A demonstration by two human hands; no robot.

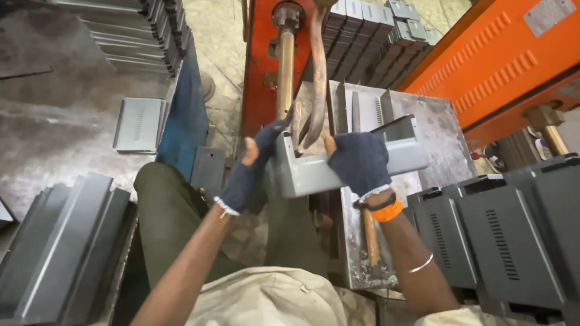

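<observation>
At the centre of the frame both hands hold a grey folded sheet-metal housing (338, 163) up against the copper-coloured arms of a welding machine (317, 72). The left hand (251, 172), in a dark fingerless glove, grips the housing's left end, with its fingers wrapped around the edge and the thumb raised beside it. The right hand (357, 162), gloved the same way and with an orange band at the wrist, closes over the housing's front face from above, with the fingers curled across the top edge. The housing lies between the two hands, its long side running toward the right of the frame and its left end just under the curved copper arm. Below it sits a worn steel surface (435, 130), where upright metal strips (362, 111) stand behind the housing. A hammer with a wooden handle (370, 238) lies on the surface beneath the right wrist. Dark vented panels (501, 241) are stacked at the lower right, and flat grey panels (60, 253) at the lower left.
</observation>
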